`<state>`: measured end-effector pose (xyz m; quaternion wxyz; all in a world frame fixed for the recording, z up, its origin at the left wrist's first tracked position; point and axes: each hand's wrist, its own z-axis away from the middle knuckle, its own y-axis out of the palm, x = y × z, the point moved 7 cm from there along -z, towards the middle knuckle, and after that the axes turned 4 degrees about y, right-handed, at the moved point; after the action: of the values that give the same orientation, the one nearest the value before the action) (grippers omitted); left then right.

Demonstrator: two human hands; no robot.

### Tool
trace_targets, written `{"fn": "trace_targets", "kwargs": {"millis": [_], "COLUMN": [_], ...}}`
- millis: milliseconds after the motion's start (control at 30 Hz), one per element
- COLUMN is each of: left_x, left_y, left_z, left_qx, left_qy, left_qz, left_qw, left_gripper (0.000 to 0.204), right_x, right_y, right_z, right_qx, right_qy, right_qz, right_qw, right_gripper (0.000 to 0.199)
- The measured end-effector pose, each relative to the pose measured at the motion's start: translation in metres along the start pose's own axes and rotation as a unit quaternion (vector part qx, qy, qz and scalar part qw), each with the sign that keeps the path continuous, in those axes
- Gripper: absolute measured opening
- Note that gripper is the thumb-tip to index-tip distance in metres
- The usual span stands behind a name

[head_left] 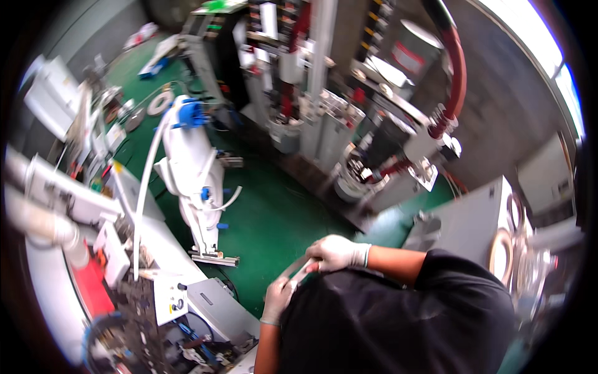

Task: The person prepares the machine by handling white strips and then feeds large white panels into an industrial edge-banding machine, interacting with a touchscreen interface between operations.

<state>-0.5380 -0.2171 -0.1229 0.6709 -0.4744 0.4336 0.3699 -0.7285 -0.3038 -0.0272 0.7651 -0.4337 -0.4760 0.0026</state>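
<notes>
Both my hands wear thin pale gloves and are held close in front of my dark top. A pale, narrow strip [294, 269] runs between them, blurred, so its exact kind does not show. My left hand [278, 300], lower and to the left, is closed round its near end. Higher up, my right hand [336, 252] pinches the far end with its fingers bent. The fingertips of both hands are partly smeared by motion.
A white machine part with blue fittings [193, 156] stands on the green floor [274, 230]. Machines with pails [286, 134] and a red hose [458, 75] stand at the back. Left is a bench of tools and a grey box [218, 305]; right, a grey cabinet [464, 218].
</notes>
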Motion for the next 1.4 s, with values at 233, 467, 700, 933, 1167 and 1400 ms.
{"fn": "trace_targets", "kwargs": {"millis": [233, 467, 700, 933, 1167, 1400], "left_x": [-0.07, -0.039, -0.026, -0.063, -0.149, -0.339], "left_y": [0.033, 0.045, 0.108, 0.227, 0.445, 0.645], "left_z": [-0.066, -0.081, -0.127, -0.185, -0.143, -0.113], "left_qx": [0.139, 0.305, 0.411, 0.474, 0.646, 0.676], "left_qy": [0.079, 0.083, 0.174, -0.009, -0.237, -0.219], "left_qz": [0.022, 0.016, -0.226, -0.137, 0.257, 0.319], "left_qw": [0.987, 0.949, 0.866, 0.87, 0.679, 0.627], "left_gripper": [0.024, 0.027, 0.04, 0.06, 0.08, 0.093], "right_x": [-0.071, -0.062, -0.056, -0.087, -0.119, -0.11], "right_y": [0.028, 0.061, 0.062, 0.073, -0.006, -0.144], "right_z": [0.091, 0.13, 0.225, 0.328, 0.447, 0.583], "right_qx": [-0.024, -0.003, -0.265, -0.504, -0.618, -0.563], "right_qy": [0.218, 0.35, 0.412, 0.489, 0.412, 0.421], "right_qz": [-0.208, -0.285, -0.251, -0.345, -0.238, 0.019], "right_qw": [0.953, 0.892, 0.835, 0.623, 0.626, 0.711], "right_gripper": [0.051, 0.055, 0.041, 0.029, 0.021, 0.021]}}
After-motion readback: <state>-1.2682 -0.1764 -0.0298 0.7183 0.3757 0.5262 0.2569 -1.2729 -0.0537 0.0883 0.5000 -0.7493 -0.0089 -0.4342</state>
